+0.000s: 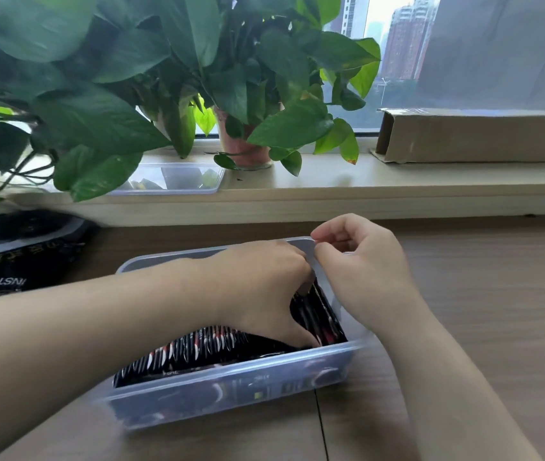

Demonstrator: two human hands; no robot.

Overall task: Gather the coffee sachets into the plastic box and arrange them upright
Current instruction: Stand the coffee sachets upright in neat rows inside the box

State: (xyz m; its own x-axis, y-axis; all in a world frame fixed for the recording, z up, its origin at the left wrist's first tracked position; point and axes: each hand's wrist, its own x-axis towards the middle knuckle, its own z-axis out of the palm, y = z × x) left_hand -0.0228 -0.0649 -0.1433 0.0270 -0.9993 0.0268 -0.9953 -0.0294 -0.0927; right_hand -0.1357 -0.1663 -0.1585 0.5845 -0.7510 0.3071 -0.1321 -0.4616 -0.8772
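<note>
At the far left a dark bag (14,257) with pale lettering lies on the desk (464,294), under the big leaves of a plant (91,121) that hangs over from the sill (364,184). A clear tray (212,181) sits on the sill behind it, next to a second plant in a reddish pot (244,151). Straight ahead, the plastic box (231,390) stands on the desk, a little blurred. It is packed with dark sachets (197,347) marked red and white, set on edge in a leaning row from its left end to its right. The left hand (264,287) comes in from the left over the box and digs down at the right end. Its fingers are curled in among the sachets and the thumb is on the near side, so it grips a bunch of them and hides their tops. The right hand (364,261) lies close beside it against the box's right wall. Its fingers are curled, with thumb and forefinger pinching the rim at the far right corner. Off to the right, a long cardboard carton (480,134) lies on the sill by the window.
</note>
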